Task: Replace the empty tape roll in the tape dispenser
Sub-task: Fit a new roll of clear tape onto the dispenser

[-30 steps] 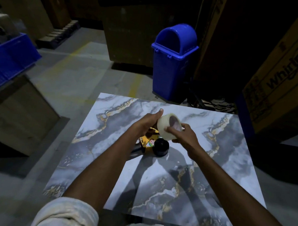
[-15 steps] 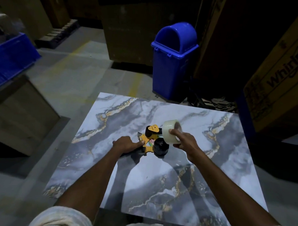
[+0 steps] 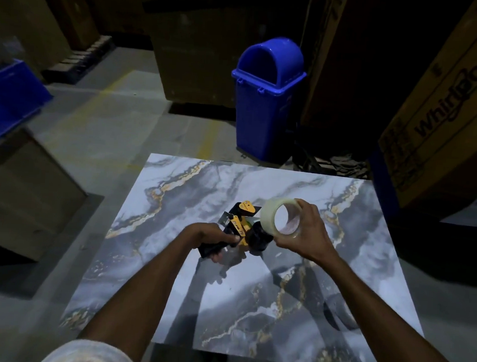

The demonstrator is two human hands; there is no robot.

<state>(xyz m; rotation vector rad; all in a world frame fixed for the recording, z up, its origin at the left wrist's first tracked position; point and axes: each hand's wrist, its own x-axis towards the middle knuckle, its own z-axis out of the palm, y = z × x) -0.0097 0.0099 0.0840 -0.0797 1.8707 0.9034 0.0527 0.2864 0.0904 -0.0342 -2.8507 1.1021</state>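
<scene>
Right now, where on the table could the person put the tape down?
The marble table is bare along its far edge toward the blue bin, on the right side past the right hand, and across the near half between the forearms. It is crowded only at the middle, where the left hand grips the tape dispenser beside the tape roll.

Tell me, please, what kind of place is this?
Probably a warehouse or storeroom: large cardboard cartons, one printed Whirlpool, stand around a bare concrete floor with yellow line markings, beside a blue swing-lid bin.
</scene>
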